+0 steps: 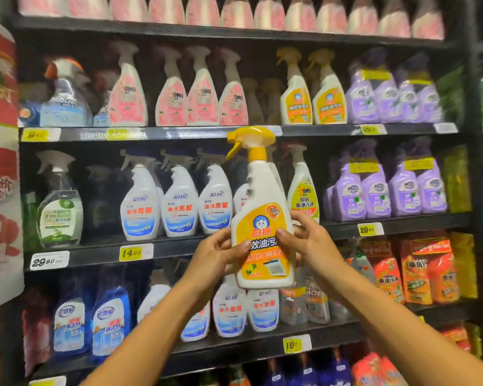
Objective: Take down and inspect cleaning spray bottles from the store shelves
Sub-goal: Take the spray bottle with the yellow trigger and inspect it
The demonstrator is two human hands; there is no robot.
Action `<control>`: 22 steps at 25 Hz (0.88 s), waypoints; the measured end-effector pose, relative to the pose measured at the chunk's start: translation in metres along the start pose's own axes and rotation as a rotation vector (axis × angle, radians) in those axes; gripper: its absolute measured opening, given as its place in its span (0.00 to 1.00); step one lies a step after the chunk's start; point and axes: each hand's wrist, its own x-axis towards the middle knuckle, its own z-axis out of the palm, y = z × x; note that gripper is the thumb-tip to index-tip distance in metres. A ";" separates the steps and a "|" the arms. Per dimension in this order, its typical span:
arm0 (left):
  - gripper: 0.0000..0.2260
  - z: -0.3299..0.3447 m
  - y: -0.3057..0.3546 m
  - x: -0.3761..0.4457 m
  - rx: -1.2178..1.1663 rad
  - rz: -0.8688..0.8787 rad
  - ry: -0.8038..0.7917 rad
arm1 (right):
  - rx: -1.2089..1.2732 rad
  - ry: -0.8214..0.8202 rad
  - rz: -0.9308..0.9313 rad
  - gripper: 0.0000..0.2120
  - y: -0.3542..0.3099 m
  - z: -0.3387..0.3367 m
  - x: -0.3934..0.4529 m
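Upright spray bottle (262,218), nozzle leftward

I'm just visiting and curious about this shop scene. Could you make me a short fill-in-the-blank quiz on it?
1. The held spray bottle has a trigger head coloured ____.
2. The bottle is gripped by the left hand and the ____ hand.
3. The bottle's label shows the face of a ____.
4. The yellow price tag left of the hands reads ____.

Missing words: yellow; right; cat; 14.90
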 end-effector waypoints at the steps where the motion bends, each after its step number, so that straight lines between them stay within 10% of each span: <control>1: 0.20 0.002 0.007 0.008 0.035 -0.005 -0.018 | 0.007 0.018 -0.011 0.13 -0.005 -0.003 0.006; 22: 0.06 0.073 0.122 0.219 0.314 0.223 0.139 | 0.004 0.004 -0.145 0.08 -0.103 -0.094 0.227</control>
